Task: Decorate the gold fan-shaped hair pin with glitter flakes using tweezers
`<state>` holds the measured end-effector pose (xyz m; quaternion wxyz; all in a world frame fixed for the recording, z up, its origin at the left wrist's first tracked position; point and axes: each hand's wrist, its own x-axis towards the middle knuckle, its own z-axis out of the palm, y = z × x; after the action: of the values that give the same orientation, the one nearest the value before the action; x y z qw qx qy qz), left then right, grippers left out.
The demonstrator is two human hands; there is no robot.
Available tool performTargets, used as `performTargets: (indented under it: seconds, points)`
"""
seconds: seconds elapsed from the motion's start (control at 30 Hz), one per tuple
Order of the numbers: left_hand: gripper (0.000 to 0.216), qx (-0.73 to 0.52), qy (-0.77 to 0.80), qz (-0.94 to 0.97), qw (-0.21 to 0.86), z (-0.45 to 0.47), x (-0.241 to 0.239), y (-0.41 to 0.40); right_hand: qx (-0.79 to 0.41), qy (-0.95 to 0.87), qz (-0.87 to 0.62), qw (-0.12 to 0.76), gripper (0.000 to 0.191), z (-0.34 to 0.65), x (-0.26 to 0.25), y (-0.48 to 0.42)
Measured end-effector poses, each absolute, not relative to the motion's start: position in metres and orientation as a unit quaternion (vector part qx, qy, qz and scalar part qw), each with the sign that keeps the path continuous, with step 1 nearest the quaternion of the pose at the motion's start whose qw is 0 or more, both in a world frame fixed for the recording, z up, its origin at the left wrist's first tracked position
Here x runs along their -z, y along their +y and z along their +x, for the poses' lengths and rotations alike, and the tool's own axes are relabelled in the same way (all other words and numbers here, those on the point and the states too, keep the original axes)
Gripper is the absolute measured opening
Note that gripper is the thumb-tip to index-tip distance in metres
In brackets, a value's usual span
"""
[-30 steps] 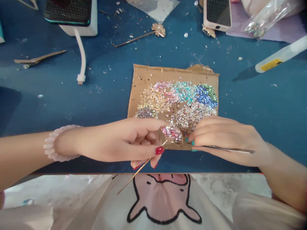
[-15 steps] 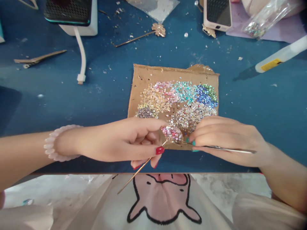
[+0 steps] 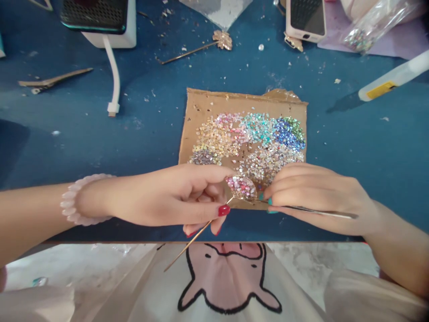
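Thumb and fingers of my left hand [image 3: 187, 197] are closed on a gold hairpin [image 3: 241, 187], whose fan-shaped head is filled with pink, red and pale stones. Its thin stem slants down past the table edge. My right hand [image 3: 311, 197] pinches a pair of metal tweezers [image 3: 311, 211], the tips touching or very near the lower right rim of the fan; I cannot tell whether they hold a stone. Beneath both hands lies a piece of cardboard [image 3: 241, 99] with small shell-like chips [image 3: 258, 127] sorted by colour: yellow, pink, turquoise, blue, green, grey and white.
At the back lie another gold hairpin [image 3: 223, 40], a white bead [image 3: 260, 47] and a phone [image 3: 306, 20]. A glue pen [image 3: 382, 87] is on the right. On the left are a metal hair clip [image 3: 55, 80] and a device with a white cable [image 3: 114, 74].
The tweezers' rear end has dipped slightly with my right hand. My left hand and the hairpin stay nearly still; the view has shifted a little.
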<state>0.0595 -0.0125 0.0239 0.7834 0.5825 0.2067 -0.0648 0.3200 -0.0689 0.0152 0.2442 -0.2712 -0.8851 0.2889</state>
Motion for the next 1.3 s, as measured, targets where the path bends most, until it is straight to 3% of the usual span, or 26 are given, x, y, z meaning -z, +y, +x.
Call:
performTargets:
  seconds: [0.83, 1.3]
  points:
    - [0.003, 0.061, 0.208, 0.582, 0.784, 0.059, -0.024, -0.013, -0.309, -0.874, -0.279, 0.250, 0.012, 0.320, -0.015, -0.070]
    - [0.011, 0.071, 0.242, 0.615, 0.747, 0.062, -0.025, -0.014, -0.367, -0.826, -0.295, 0.309, 0.006, 0.315, -0.033, -0.069]
